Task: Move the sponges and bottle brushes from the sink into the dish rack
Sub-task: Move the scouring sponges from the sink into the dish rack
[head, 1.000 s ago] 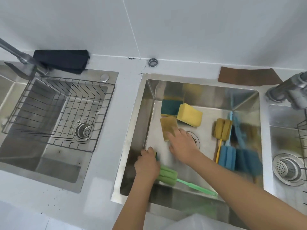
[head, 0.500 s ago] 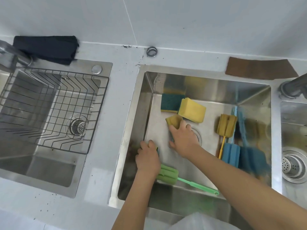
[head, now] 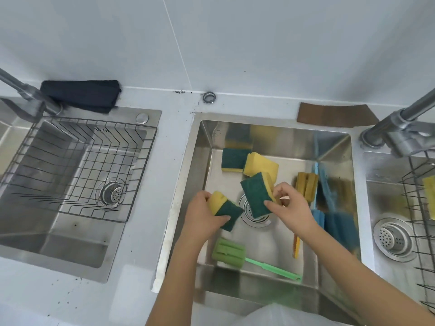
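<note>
While both hands are already lifted above the floor of the middle steel sink, the step in hand looks to be the carrying of two sponges out of it; nearest to the person, the green foam bottle brush with a thin green handle lies flat on the sink floor, not yet taken. A little farther, the left hand is closed around a yellow sponge with a dark green scouring side, fingers under it and thumb on top; the right hand pinches a second yellow-and-green sponge by its edge, tilted above the round drain. At the right side of the sink rest a yellow-handled brush with a tan foam head and a blue foam brush; at the far side two more sponges, one with its green face up and one with its yellow face up, touch each other. The wire dish rack sits over the left sink, well apart from the hands and with nothing in it. In my judgement the next move calls for swinging both hands to the left, over the counter strip between the sinks, and letting go only when the sponges are above the wires; a sponge held only at its edge may slip on the way.
</note>
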